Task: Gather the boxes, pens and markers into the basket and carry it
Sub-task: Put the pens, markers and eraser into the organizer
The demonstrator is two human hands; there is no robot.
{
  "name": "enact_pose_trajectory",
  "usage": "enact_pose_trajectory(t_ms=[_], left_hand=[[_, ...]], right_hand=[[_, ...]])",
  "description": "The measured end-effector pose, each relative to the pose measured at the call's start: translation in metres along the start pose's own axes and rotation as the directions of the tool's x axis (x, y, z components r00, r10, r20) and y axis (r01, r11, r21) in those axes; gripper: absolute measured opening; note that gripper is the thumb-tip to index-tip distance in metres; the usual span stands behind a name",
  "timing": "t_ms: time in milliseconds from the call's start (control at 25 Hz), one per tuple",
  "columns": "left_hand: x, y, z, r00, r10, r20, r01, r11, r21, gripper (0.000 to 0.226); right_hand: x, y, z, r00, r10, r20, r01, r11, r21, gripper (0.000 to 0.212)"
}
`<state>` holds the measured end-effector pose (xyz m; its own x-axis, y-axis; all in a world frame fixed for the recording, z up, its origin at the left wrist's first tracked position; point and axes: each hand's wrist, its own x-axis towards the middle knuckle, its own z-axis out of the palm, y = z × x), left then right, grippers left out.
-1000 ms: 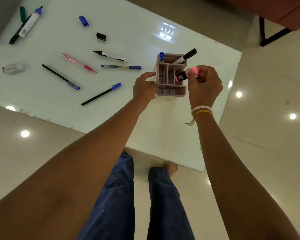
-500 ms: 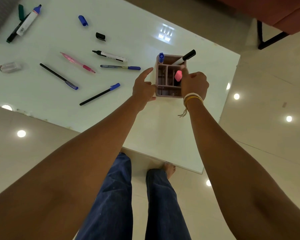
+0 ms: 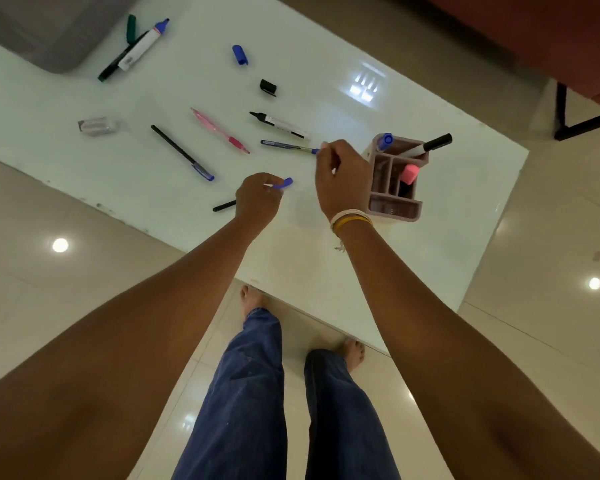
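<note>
Glossy pale floor tiles surround your white table (image 3: pixel 326 271), and a dark red piece of furniture (image 3: pixel 534 36) fills the far right corner; a grey bin (image 3: pixel 42 32) sits on the table's far left corner. Your pink divided organizer (image 3: pixel 394 207) stands on the table just right of your right hand, nothing blocking its open top. It holds three things: a blue-capped pen (image 3: pixel 384 141) at the back left corner, a black-capped marker (image 3: pixel 430 146) leaning over the back rim, and a pink highlighter (image 3: pixel 408 174) upright in a middle compartment. Your right hand (image 3: pixel 342 178) has its fingers curled at the capped end of a slim blue pen (image 3: pixel 284 146) lying on the table, pinching it at the tip. Your left hand (image 3: pixel 257 199) grips a black pen with a blue cap (image 3: pixel 284 183), its black tail sticking out toward the left. Loose on the table beyond your hands you have one black pen with a blue end (image 3: pixel 181 152), one pink pen (image 3: pixel 219 129), one uncapped black marker (image 3: pixel 278 124), one blue marker (image 3: pixel 142 46) lying against one green-capped pen (image 3: pixel 118 55) near the bin, and one small clear box (image 3: pixel 96 125). Two stray caps lie apart farther back, a blue cap (image 3: pixel 239 54) and a black cap (image 3: pixel 268 86).
</note>
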<state>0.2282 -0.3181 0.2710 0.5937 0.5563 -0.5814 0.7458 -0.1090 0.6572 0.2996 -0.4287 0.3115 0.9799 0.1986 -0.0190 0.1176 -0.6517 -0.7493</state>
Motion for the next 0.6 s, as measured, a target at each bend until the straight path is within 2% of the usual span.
enact_pose_trajectory(t_ms=[120, 280, 400, 480, 600], left_hand=[[0.015, -0.012, -0.023, 0.997, 0.037, -0.066, -0.033, 0.998, 0.052, 0.021], [0.030, -0.024, -0.046, 0.993, 0.111, -0.045, -0.104, 0.986, 0.131, 0.024], [0.033, -0.031, -0.060, 0.983, 0.166, -0.080, -0.156, 0.980, 0.120, 0.024], [0.036, -0.034, -0.076, 0.966, 0.184, -0.180, -0.169, 0.981, 0.095, 0.023], [0.048, -0.042, -0.108, 0.929, 0.132, -0.347, -0.112, 0.991, 0.078, 0.024]], right_hand=[[0.018, -0.009, 0.039, 0.976, 0.029, 0.215, 0.009, 0.985, -0.172, 0.016], [0.051, -0.014, 0.077, 0.942, 0.044, 0.333, 0.078, 0.936, -0.344, 0.026], [0.063, -0.033, 0.103, 0.931, -0.008, 0.366, 0.156, 0.913, -0.377, 0.026], [0.064, -0.052, 0.120, 0.912, -0.053, 0.406, 0.211, 0.911, -0.355, 0.023], [0.055, -0.084, 0.149, 0.859, -0.157, 0.487, 0.327, 0.901, -0.285, 0.021]])
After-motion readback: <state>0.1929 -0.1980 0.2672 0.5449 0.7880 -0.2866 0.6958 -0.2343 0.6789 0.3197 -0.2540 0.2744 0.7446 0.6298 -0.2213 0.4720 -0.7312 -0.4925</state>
